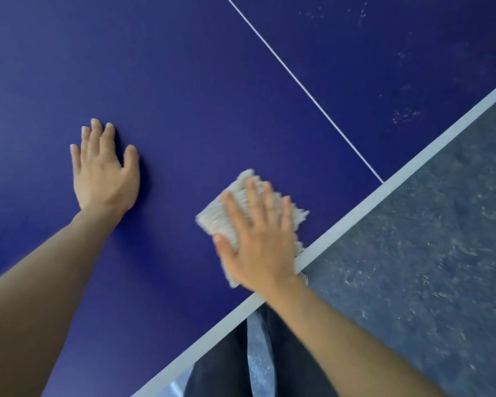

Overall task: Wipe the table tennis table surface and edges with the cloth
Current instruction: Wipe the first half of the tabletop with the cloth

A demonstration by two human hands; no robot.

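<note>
Dark trousers [226, 365] and grey floor [427, 253] sit below the white edge band [355, 213] of the blue table [198, 81]. Right hand [258, 242], fingers straight and slightly spread, presses flat on the pale ribbed cloth [226, 216]. The cloth is blurred and lies on the surface touching the edge band, its long axis unclear under the hand. Left hand [103, 170] rests flat and spread on bare table farther in, with a thin white line [298, 84] and dusty smudges [404, 116] beyond.
</note>
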